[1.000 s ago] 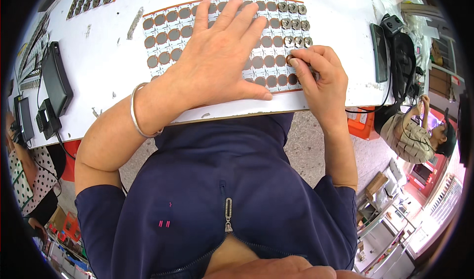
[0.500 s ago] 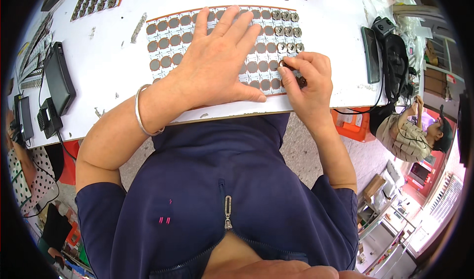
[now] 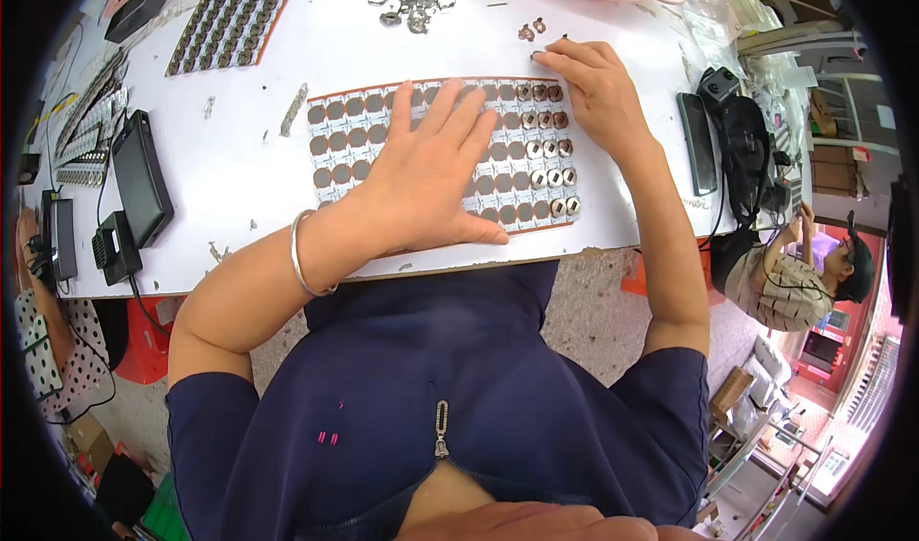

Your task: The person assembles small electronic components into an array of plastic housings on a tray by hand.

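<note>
Head view, left hand (image 3: 418, 175) spread flat on the grey-disc panel (image 3: 356, 140), which lies near the front edge of the worktop (image 3: 244, 172), right hand (image 3: 599, 89) half-curled beside the panel's far right corner (whether it pinches anything, I cannot tell), near loose metal pieces (image 3: 526, 33)

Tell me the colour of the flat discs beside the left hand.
The flat discs are grey with brownish rims; best in head view.
</note>
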